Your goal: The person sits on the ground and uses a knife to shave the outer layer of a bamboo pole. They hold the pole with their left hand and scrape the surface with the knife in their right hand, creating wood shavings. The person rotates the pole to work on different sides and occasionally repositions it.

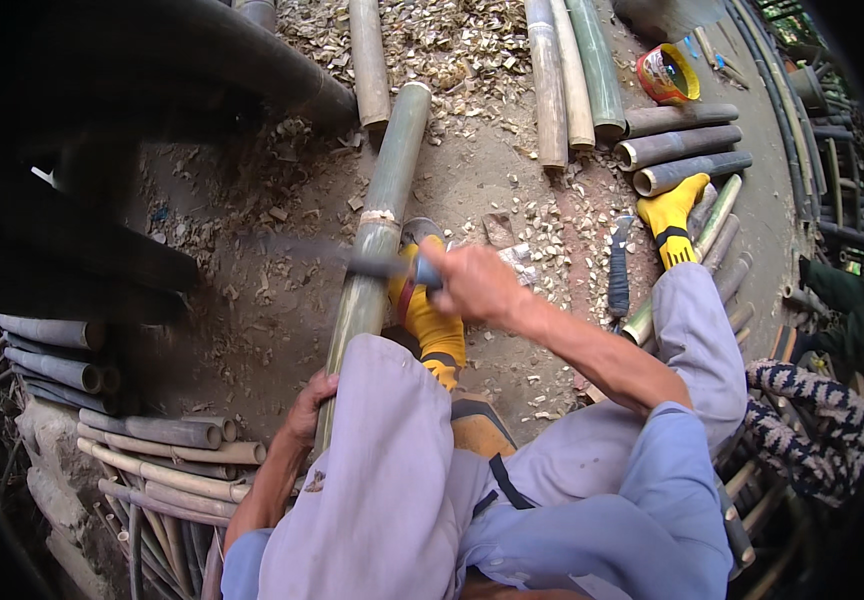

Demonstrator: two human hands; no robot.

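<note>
A thick green bamboo pole (390, 180) runs from beside my left thigh away over the ground. Around its lower part my left hand (312, 405) is closed, close to my knee. A pale, scraped ring (380, 217) marks one of the pole's joints. My right hand (477, 285) grips the blue handle of a long-bladed knife (377, 266), which lies across the view of the pole. Motion smears the blade, so I cannot tell whether it touches the bamboo. My yellow-covered left foot (432, 325) is right beside the pole.
Bamboo chips (442, 50) litter the ground. Another tool with a black-wrapped handle (619, 270) lies right of centre. Cut bamboo pieces (692, 148) lie by my right foot (672, 215), near a yellow-rimmed tub (668, 74). More bamboo (187, 490) is stacked at the left.
</note>
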